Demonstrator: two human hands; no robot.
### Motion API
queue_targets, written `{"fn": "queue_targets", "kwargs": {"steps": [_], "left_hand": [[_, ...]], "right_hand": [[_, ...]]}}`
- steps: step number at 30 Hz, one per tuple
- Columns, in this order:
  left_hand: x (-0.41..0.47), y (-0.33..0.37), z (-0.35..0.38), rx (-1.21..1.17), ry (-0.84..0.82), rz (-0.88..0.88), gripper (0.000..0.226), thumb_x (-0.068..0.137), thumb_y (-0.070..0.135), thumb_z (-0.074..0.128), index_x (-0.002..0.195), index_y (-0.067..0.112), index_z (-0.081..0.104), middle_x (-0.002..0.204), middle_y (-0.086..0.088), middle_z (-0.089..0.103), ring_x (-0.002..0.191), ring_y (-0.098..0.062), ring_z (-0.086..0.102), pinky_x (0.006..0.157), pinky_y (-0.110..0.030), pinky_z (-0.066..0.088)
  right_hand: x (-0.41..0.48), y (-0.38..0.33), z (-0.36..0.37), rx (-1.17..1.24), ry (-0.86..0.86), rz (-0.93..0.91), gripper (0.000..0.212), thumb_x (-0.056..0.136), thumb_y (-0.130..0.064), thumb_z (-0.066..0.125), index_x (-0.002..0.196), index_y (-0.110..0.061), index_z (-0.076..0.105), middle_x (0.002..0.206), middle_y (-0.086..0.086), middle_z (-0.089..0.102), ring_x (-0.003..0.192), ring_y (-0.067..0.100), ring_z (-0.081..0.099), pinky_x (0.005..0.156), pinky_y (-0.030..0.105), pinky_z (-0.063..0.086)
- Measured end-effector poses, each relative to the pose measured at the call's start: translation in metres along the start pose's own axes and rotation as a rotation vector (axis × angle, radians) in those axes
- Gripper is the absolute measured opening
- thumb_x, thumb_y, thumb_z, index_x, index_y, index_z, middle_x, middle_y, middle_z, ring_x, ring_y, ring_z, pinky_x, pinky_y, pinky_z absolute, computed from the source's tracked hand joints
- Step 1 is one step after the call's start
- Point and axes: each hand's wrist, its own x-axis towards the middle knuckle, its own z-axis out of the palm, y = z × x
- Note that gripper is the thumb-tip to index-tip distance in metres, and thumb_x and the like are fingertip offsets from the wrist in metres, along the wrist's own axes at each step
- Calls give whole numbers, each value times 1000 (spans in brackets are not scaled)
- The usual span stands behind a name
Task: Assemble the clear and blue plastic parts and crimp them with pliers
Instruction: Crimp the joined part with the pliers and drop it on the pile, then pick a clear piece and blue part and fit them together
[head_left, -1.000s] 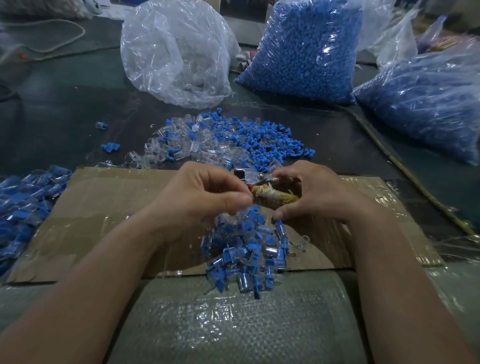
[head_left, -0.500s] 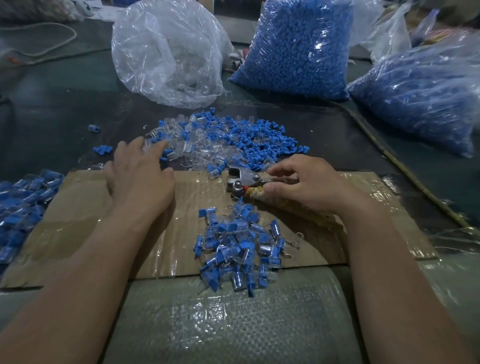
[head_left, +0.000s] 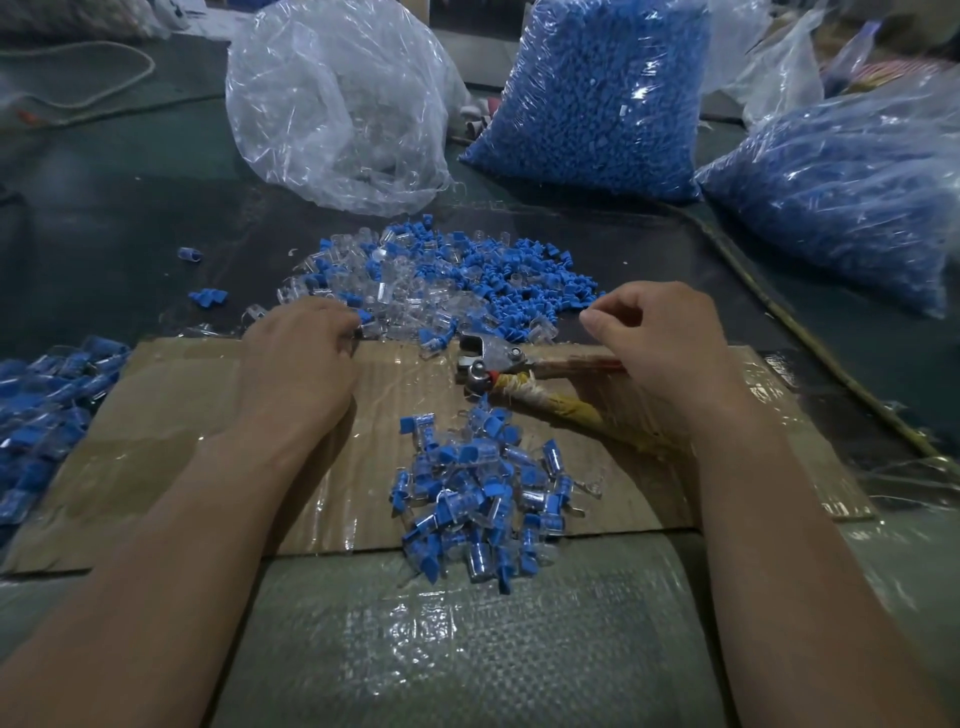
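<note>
While both hands work at the far edge of the cardboard, the count runs like this:

Left hand (head_left: 298, 358): palm down at the near edge of the loose pile, fingers curled into the clear pieces; whether they pinch one, I cannot tell.

Right hand (head_left: 662, 338): raised above the pliers' handles, fingers bent loosely, thumb near forefinger, nothing visible between them.

Pliers (head_left: 498, 364): one pair, lying on the cardboard (head_left: 171, 410) just under the right hand, metal head pointing left, one handle wrapped in yellowish binding.

Loose pile (head_left: 441, 291): one spread of clear and blue pieces mixed, on the dark surface (head_left: 104, 208) just beyond the cardboard, far too many to count.

Finished heap (head_left: 478, 488): one mound of joined clear-and-blue pieces, near edge of the cardboard, between the two forearms.

Side heap (head_left: 47, 415): one more batch of blue-and-clear pieces at far left.

Bags: three in clear view, one of clear parts (head_left: 337, 104), two of blue parts (head_left: 597, 93) (head_left: 841, 197).

Strays: two small blue bits (head_left: 208, 296) left of the loose pile.
</note>
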Motion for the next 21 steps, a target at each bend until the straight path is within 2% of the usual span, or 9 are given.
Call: {"fn": "queue_targets", "kwargs": {"steps": [5,11,14,16,18,21], "left_hand": [[-2,1,1,-50,16,46,28,87,3,57,112,11,67,119,-10,63,114,-28,52,98,-42,39],[-3,0,2,-115,35,-2,21,88,9,61,102,20,71,107,-6,68,100,-25,60,90,-41,46],[-4,0,2,-145,57,-9,20,86,8,63,101,17,71,102,-8,68,94,-24,60,86,-39,47],[-3,0,2,-149,115,-10,27,82,6,66,108,14,68,100,-8,61,91,-20,52,82,-35,42],[-3,-1,2,-117,138,-43,40,80,8,66,119,16,61,105,-7,51,96,-19,45,84,-33,36],[-2,-2,4,-27,30,-95,44,86,19,59,130,18,53,127,-13,50,118,-28,44,97,-42,34]], "right_hand": [[1,3,1,-5,46,47,17,88,-31,60,92,-18,71,67,-16,52,71,7,52,69,27,40],[3,4,2,8,89,102,15,88,-29,60,90,-18,70,75,-6,60,76,12,56,70,29,43],[5,6,3,30,99,136,10,87,-29,61,83,-22,68,67,-12,56,70,10,55,68,27,40],[5,6,5,36,87,143,9,87,-29,61,79,-26,63,65,-17,53,66,5,52,66,26,38],[5,6,7,32,72,139,8,87,-29,61,80,-26,64,64,-17,52,67,6,52,66,26,39],[5,6,10,21,64,121,11,87,-29,61,85,-21,69,63,-17,51,65,6,51,66,26,38]]}}
